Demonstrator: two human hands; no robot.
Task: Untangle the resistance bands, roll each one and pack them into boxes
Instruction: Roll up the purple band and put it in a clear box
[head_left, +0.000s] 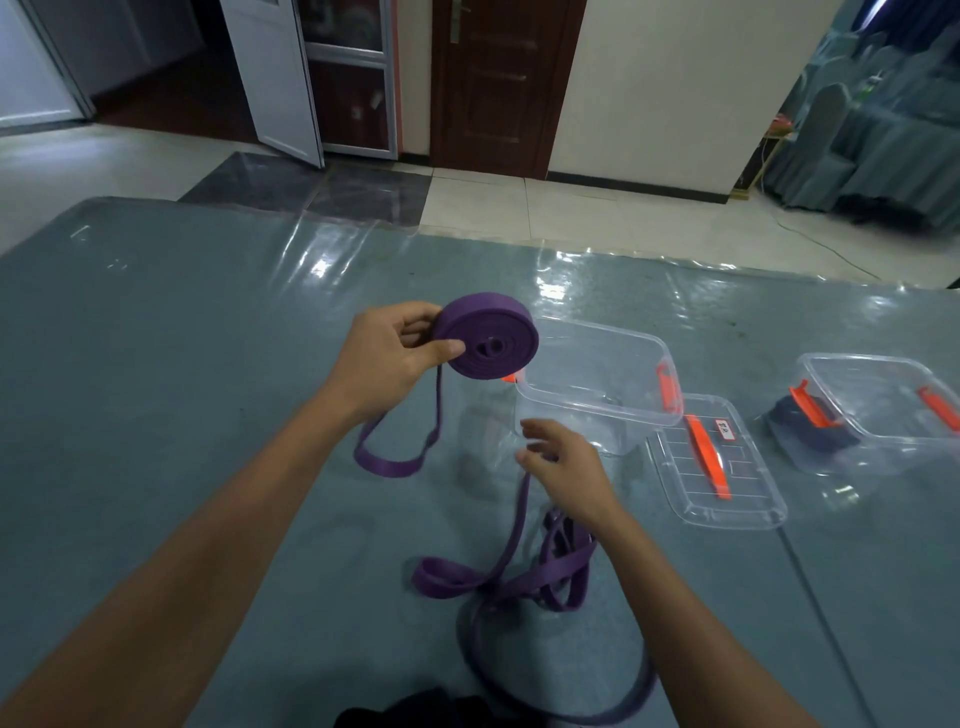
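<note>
Fingers (415, 318) of the left hand (384, 361) curl behind a rolled purple band (488, 338), with the thumb pressed on its flat face, so the coil is gripped and held up above the middle of the worktop (156, 338). A loose tail (395, 465) of the same band hangs from the coil and loops on the worktop below it.

The right hand (569, 467) hovers lower and nearer the front edge, its fingers loosely bent and spread. A purple strand rises to the underside of that hand, but from here I cannot tell whether it is pinched or only touched. The strand runs down into a tangle of purple bands (545, 571) lying near the front edge.

Just beyond the right hand stands an open clear box (644, 410) with orange latches, and the worktop shows through its walls. Its lid (748, 512), with an orange handle and a small label, lies flat right beside it on the right.

Further toward the right edge sits a second clear box (883, 369), also open on top. A dark blue roll (795, 423) shows through the plastic low at its left end, apparently inside.
</note>
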